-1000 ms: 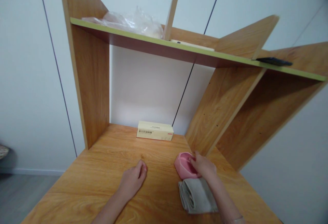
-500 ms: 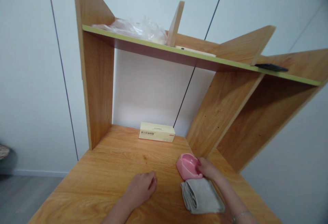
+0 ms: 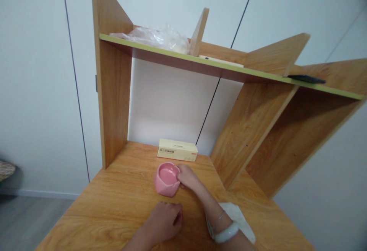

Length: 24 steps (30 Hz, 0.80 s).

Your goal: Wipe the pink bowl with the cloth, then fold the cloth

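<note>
A pink faceted ashtray (image 3: 168,188) with a notched rim is in the middle of the desk, and I see into its round hollow. My right hand (image 3: 186,176) grips its right rim, thumb and fingers pinched over the edge. My left hand (image 3: 166,220) rests loosely curled on the wood just in front of the ashtray, with nothing visible in it. A folded light-grey cloth (image 3: 239,220) lies to the right, partly hidden under my right forearm, which wears a pale bangle and a thin bracelet.
Behind the ashtray, a cream cling-film box (image 3: 177,151) stands at the back of the wooden desk (image 3: 114,197). Upright panels flank it. Overhead, a shelf (image 3: 223,71) holds a crumpled clear plastic bag (image 3: 160,38) and a flat dark object (image 3: 306,79).
My right hand has moved the ashtray leftward, from beside the cloth to in front of the box. My left hand has shifted slightly right and nearer. The view has tilted slightly.
</note>
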Available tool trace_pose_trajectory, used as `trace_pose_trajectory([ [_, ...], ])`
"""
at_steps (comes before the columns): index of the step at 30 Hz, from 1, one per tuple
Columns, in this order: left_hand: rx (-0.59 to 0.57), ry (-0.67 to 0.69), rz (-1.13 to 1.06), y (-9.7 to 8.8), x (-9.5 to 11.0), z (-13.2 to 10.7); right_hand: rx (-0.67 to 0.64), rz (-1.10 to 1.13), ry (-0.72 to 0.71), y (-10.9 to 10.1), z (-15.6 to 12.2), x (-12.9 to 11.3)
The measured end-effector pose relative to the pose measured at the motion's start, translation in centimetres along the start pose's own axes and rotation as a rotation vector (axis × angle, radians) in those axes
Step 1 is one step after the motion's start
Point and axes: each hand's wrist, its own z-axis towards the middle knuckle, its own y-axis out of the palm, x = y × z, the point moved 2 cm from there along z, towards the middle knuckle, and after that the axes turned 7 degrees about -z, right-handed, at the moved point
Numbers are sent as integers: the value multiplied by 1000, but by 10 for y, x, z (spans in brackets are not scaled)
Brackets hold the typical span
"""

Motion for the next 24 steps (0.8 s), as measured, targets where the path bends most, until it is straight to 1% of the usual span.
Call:
trace_pose_trajectory([
  [3, 1, 3, 7, -1, 0, 0, -21, 36, -32, 17, 12, -33],
  [6, -1, 13, 19, -1, -1, 1, -7, 47, -31, 31, 21, -55],
  [9, -19, 25, 57, -2, -4, 2, 16, 49, -15, 40, 25, -70],
  [13, -21, 33, 74, -2, -8, 3, -35, 83, -16, 44, 22, -80],
  [16, 5, 18, 12, -3, -9, 3, -73, 117, -56, 39, 11, -78],
  [17, 10, 14, -6, -4, -9, 3, -60, 118, -75, 35, 4, -75],
  [19, 11, 6, -17, -5, -8, 2, 16, 65, -105, 24, -13, -65],
  [21, 7, -9, -13, -5, -5, 2, 100, -82, -107, 10, -34, -50],
  [24, 7, -18, -32, -4, 0, 1, 62, -339, -47, -10, -68, -20],
])
